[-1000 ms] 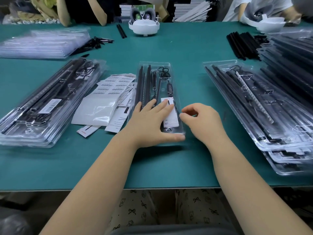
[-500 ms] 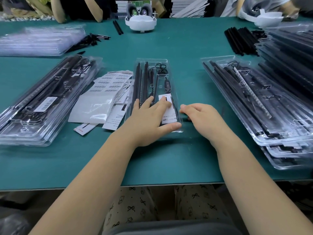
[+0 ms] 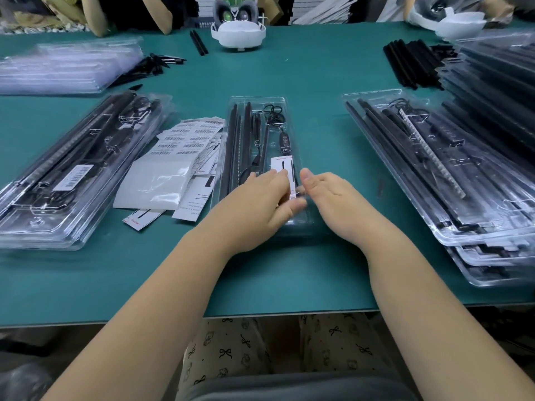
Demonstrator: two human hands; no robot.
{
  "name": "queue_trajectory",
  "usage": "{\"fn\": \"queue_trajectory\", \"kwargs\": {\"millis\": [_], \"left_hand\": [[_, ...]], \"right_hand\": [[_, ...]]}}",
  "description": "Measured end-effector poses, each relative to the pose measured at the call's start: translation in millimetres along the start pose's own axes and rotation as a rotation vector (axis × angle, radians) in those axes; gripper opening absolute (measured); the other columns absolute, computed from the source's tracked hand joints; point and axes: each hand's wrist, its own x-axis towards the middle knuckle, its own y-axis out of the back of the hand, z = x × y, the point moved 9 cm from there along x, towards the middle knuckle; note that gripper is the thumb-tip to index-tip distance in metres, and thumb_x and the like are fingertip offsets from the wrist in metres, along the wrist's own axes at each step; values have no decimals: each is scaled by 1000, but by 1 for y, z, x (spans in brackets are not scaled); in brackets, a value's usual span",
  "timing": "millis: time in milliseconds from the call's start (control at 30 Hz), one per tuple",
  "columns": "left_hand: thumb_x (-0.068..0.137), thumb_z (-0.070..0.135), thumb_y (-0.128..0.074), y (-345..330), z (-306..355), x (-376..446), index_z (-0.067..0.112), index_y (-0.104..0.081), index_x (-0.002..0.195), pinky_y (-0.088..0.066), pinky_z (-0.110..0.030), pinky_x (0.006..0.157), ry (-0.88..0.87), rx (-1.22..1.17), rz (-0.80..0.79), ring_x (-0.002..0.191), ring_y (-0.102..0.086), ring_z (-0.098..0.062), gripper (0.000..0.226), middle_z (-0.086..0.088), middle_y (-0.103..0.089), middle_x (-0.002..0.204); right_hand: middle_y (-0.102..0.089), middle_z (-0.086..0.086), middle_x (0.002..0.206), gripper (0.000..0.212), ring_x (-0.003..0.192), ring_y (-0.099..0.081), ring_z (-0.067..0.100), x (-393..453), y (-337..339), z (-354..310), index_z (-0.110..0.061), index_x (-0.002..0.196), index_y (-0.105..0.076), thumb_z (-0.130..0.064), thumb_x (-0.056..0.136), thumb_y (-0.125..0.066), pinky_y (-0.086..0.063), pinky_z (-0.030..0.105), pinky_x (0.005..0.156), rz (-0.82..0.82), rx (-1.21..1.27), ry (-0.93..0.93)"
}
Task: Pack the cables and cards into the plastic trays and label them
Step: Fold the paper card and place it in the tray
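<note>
A clear plastic tray [image 3: 257, 100] lies in the middle of the green table, holding black rods, a coiled cable and a small black controller [image 3: 284, 140]. A white card [image 3: 282, 164] lies at the tray's near right part. My left hand [image 3: 257, 201] is over the tray's near end, its fingers on top of the card and its thumb at the card's near corner, pinching it. My right hand [image 3: 330, 192] sits just right of the tray, fingers loosely curled, thumb beside the tray's right edge and holding nothing.
A stack of packed trays [image 3: 72, 175] lies at left, with barcode labels and cards [image 3: 179, 157] between it and the middle tray. More filled trays [image 3: 434, 175] are piled at right. Loose black rods [image 3: 411, 62], empty trays [image 3: 63, 65] and a white headset [image 3: 238, 33] lie farther back.
My left hand has gone from lying flat on the tray to tilting onto the card with thumb and fingers closing on it. My right hand has opened slightly and stays by the tray's right edge.
</note>
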Motion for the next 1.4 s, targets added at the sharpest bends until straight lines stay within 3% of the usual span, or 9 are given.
{"fn": "queue_trajectory", "kwargs": {"millis": [133, 233, 367, 633, 800, 933, 1100, 1167, 1400], "left_hand": [[89, 60, -45, 2, -3, -2, 27, -44, 133, -28, -9, 85, -6, -83, 14, 97, -44, -2, 55, 27, -51, 110], [94, 48, -49, 2, 2, 2, 16, -49, 135, -31, -25, 99, -96, -6, 18, 118, -44, -12, 52, 1, -55, 131], [92, 58, -37, -9, -3, 5, 21, -28, 149, -11, -26, 113, -35, 221, -52, 140, -21, -13, 68, 3, -28, 154], [62, 92, -9, -25, -11, -2, 25, 3, 152, 7, -44, 118, 64, 312, -201, 146, 8, -12, 113, 9, 8, 160], [84, 59, -57, 1, -15, -5, 27, -33, 147, 2, -27, 116, 31, -111, -57, 142, -14, -1, 74, 8, -25, 156], [84, 54, -58, -5, -12, -6, 38, -38, 142, 2, -32, 118, -1, -76, -107, 146, -8, -8, 63, 5, -19, 158], [90, 37, -60, 9, -19, -8, 36, -52, 100, -12, -35, 118, 46, -299, -12, 123, -39, 4, 13, 0, -58, 122], [88, 37, -62, 6, -18, -8, 35, -56, 90, -6, -31, 117, 32, -279, -49, 137, -26, 1, 8, 1, -53, 134], [90, 37, -59, 2, -16, -7, 41, -54, 78, 2, -34, 118, 33, -242, -104, 144, -16, -6, 14, 5, -35, 151]], "right_hand": [[-61, 5, 65, 35, 60, -49, 17, 4, 13, 2, -17, 62, -63, -45, 84, -61, -38, 32, 58, 156, -93, 10], [-61, -13, 86, 27, 74, -54, 2, 3, 18, 12, -30, 94, -58, -37, 75, -75, -38, 20, 62, 206, -12, -27], [-61, -17, 86, 9, 73, -53, -3, 7, 9, 9, -35, 91, -60, -29, 86, -65, -34, 6, 60, 114, -94, 18], [-57, -14, 93, 15, 86, -52, 9, 16, 2, 9, -27, 105, -59, -20, 94, -52, -36, 21, 73, 79, -193, 4], [-57, -18, 80, 12, 72, -52, -2, 13, 8, 9, -33, 93, -56, -22, 87, -55, -35, 11, 60, 141, -147, 32], [-64, -13, 74, 12, 70, -57, 2, 8, 16, 16, -29, 81, -61, -21, 87, -54, -44, 22, 67, 183, 29, -36], [-70, 1, 78, 20, 71, -55, 9, 1, 16, 21, -26, 61, -71, -23, 73, -56, -48, 31, 72, 102, 119, -156], [-69, 10, 92, 16, 77, -54, 13, -3, 14, 21, -31, 61, -71, -32, 64, -55, -48, 33, 82, 70, 111, -180], [-60, -11, 63, 12, 59, -49, 7, 1, 21, 25, -18, 72, -68, -19, 80, -59, -40, 23, 56, 148, 105, -152]]}}
